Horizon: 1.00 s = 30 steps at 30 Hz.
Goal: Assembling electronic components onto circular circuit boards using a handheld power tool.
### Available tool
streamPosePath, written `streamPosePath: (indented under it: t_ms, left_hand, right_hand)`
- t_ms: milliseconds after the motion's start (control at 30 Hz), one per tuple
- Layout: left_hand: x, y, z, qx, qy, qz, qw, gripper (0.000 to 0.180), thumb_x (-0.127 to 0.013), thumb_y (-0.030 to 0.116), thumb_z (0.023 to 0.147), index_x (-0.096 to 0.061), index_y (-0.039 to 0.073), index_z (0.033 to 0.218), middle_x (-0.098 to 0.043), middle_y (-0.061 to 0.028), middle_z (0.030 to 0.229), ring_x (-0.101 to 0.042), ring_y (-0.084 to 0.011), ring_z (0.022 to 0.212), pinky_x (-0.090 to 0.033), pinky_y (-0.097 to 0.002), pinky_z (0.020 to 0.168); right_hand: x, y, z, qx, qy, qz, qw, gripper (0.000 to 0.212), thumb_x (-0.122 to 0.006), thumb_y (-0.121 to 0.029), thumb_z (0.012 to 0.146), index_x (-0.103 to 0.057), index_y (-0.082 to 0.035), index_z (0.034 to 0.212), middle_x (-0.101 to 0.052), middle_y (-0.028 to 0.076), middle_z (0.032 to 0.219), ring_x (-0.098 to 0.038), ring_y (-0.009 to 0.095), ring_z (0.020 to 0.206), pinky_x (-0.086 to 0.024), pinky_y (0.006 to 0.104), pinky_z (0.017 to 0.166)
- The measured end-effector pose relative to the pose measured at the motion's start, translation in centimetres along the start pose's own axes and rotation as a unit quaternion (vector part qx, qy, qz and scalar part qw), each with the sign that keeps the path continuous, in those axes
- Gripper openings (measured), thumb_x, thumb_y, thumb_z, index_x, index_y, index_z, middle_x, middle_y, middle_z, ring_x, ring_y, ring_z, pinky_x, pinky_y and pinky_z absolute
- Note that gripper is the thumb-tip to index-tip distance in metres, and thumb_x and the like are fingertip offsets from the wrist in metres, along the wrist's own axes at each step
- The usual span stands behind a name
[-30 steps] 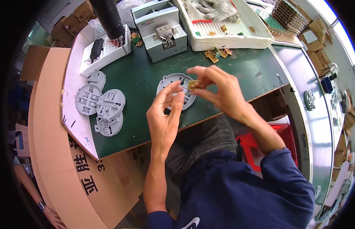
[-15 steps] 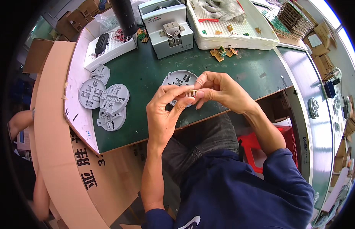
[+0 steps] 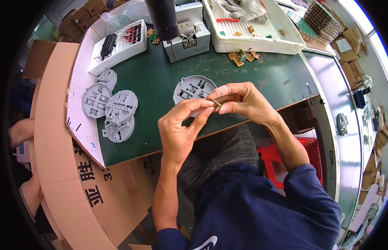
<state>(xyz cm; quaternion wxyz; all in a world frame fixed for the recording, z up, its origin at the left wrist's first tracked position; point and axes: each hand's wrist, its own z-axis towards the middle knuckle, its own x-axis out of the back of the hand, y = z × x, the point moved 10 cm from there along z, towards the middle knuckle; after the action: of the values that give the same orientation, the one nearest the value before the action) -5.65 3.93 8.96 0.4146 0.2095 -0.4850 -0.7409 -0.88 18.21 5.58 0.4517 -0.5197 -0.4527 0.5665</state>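
Observation:
Between my two hands, just over the near part of the bench, is a small yellowish circuit board (image 3: 216, 102), seen nearly edge-on. My left hand (image 3: 177, 129) pinches one end of it between thumb and fingertips. At the other end, the thumb and forefinger of my right hand (image 3: 246, 102) are closed on the same piece. A round grey plastic base (image 3: 186, 88) with slots and metal contacts lies behind my fingers, partly covered by them. Several similar grey plastic bases (image 3: 121, 107) lie overlapping on the left of the bench.
A grey box-shaped machine (image 3: 187, 52) stands at the back, with a black tube (image 3: 162, 21) hanging before it. A white foam tray (image 3: 260, 45) holds gloves (image 3: 244, 10); small boards (image 3: 242, 57) lie before it. Back left is a foam block (image 3: 135, 46) with red-wired parts. Cardboard (image 3: 56, 146) borders the left side.
The small board has turned from showing its face to nearly edge-on between my fingers. Both hands keep their pinch. The view has shifted slightly, and the person at the left edge has moved.

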Motion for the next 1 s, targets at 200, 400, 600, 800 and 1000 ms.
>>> streamPosePath:
  t_ms: [200,400,600,800,1000]
  left_hand:
    - [0.0,0.5,-0.2,-0.004,0.007,0.024,1.0,0.015,-0.077,-0.001,0.089,-0.075,0.0,0.104,-0.076,-0.0074,0.1,-0.075,-0.0157,0.091,-0.061,-0.0278,0.082]
    - [0.3,0.4,-0.2,-0.005,0.023,0.002,1.0,0.016,-0.078,-0.002,0.088,-0.075,0.002,0.104,-0.072,-0.0073,0.104,-0.074,-0.0159,0.093,-0.063,-0.0286,0.083]
    - [0.0,0.2,-0.6,-0.014,0.011,0.065,0.998,0.015,-0.076,-0.003,0.09,-0.074,0.0,0.104,-0.07,-0.0065,0.104,-0.072,-0.0147,0.091,-0.063,-0.0282,0.081]
    - [0.3,-0.3,-0.9,0.011,0.005,0.078,0.997,0.02,-0.077,-0.001,0.09,-0.072,-0.001,0.109,-0.068,-0.0063,0.109,-0.069,-0.0145,0.097,-0.061,-0.0294,0.087]
    - [3.7,-0.6,0.1,0.011,-0.003,0.249,0.969,0.067,-0.09,0.026,0.078,-0.062,0.005,0.134,-0.057,-0.015,0.134,-0.057,-0.032,0.124,-0.048,-0.0433,0.104]
  right_hand:
    - [-0.2,0.0,-0.2,0.013,-0.001,-0.012,1.0,0.034,-0.075,0.002,0.09,-0.07,0.001,0.123,-0.074,0.007,0.117,-0.071,0.015,0.107,-0.059,0.03,0.095]
    - [0.1,0.8,-0.2,0.036,0.02,0.054,0.998,0.035,-0.078,0.0,0.088,-0.07,0.0,0.122,-0.073,0.007,0.116,-0.07,0.016,0.108,-0.059,0.031,0.095]
    - [0.0,1.4,-0.1,0.028,0.023,0.043,0.998,0.035,-0.078,0.0,0.087,-0.07,0.0,0.121,-0.073,0.007,0.117,-0.07,0.016,0.108,-0.058,0.0308,0.096]
    - [-0.2,0.6,-0.4,0.025,0.032,-0.015,0.999,0.035,-0.077,0.001,0.088,-0.07,0.0,0.122,-0.072,0.006,0.114,-0.069,0.016,0.108,-0.058,0.0334,0.098]
    - [3.9,-0.6,-0.7,0.062,0.126,-0.007,0.99,0.033,-0.075,-0.012,0.095,-0.063,0.0,0.123,-0.068,0.011,0.12,-0.067,0.019,0.112,-0.055,0.0416,0.103]
